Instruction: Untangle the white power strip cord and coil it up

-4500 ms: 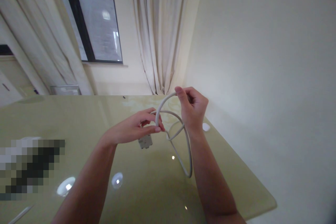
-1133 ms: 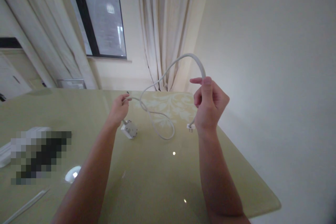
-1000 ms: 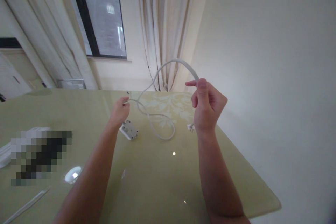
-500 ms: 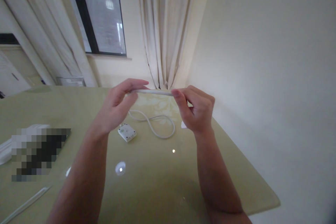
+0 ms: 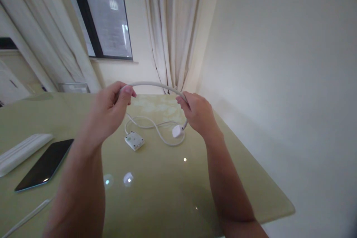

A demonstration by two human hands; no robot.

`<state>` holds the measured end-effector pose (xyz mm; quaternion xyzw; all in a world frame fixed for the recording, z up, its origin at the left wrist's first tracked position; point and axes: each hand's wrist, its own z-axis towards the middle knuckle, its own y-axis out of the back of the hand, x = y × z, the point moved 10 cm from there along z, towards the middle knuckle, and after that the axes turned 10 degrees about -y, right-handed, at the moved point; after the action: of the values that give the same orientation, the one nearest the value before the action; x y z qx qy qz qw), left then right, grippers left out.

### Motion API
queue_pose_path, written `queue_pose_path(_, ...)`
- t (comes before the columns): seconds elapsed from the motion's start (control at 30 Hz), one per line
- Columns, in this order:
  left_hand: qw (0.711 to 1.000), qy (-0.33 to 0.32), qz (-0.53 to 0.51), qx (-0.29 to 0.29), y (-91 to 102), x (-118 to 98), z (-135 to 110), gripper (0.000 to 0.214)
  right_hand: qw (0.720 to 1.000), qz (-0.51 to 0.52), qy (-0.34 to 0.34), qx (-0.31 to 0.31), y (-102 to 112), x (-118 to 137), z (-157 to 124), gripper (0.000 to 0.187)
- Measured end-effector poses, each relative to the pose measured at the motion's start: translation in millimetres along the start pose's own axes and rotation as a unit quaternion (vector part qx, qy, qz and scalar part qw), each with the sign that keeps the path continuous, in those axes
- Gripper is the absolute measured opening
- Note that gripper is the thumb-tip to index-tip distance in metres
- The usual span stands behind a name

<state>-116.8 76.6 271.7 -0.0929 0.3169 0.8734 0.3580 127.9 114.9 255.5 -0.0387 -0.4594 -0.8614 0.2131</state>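
Note:
A white power cable (image 5: 152, 84) arches between my two hands above a glossy green table (image 5: 156, 189). My left hand (image 5: 110, 109) is closed on the cable's left part, thumb and fingers pinched round it. My right hand (image 5: 196, 113) is closed on the right part, just above the white plug (image 5: 176, 131) that hangs below it. The rest of the cable loops on the table and ends in a small white socket block (image 5: 134, 141).
A dark phone (image 5: 44, 164) lies face up at the left, next to a long white bar-shaped object (image 5: 22, 152). A thin white stick (image 5: 26, 218) rests near the front left edge. Curtains and a window stand behind; a bare wall runs along the right.
My hands have spread apart along the cable, bending the straight stretch into an arch. The plug now hangs under my right hand. The view has shifted slightly.

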Motion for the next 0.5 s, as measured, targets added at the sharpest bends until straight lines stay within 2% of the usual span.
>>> queue_pose_path(0.07,0.991,-0.051,0.077,0.097,-22.0,-11,-5,0.033,0.999,-0.042,-0.007,0.031,-13,6,-2,0.03)
queue_pose_path(0.13,0.971,-0.085,0.113,0.193,-51.6,-26,-15,0.035,0.996,-0.062,0.027,0.06,-26,22,-7,0.024)
queue_pose_path(0.2,0.956,-0.076,0.097,0.265,-78.6,-35,-26,0.034,0.992,-0.06,0.079,0.079,-35,41,-13,0.021)
queue_pose_path(0.27,0.951,-0.062,0.053,0.297,-94.9,-39,-29,0.033,0.99,-0.038,0.116,0.077,-39,55,-18,0.024)
queue_pose_path(0.33,0.96,-0.062,0.01,0.272,-94.4,-35,-21,0.034,0.991,-0.006,0.131,0.036,-35,60,-18,0.032)
queue_pose_path(0.4,0.978,-0.031,-0.031,0.204,-79.6,-18,-10,0.033,0.99,0.036,0.132,-0.032,-33,60,-18,0.038)
queue_pose_path(0.47,0.989,0.043,-0.089,0.11,-58.7,8,-2,0.031,0.987,0.073,0.126,-0.069,-46,58,-20,0.033)
queue_pose_path(0.5,0.987,0.082,-0.125,0.063,-49.5,21,-1,0.03,0.987,0.085,0.12,-0.062,-62,57,-21,0.03)
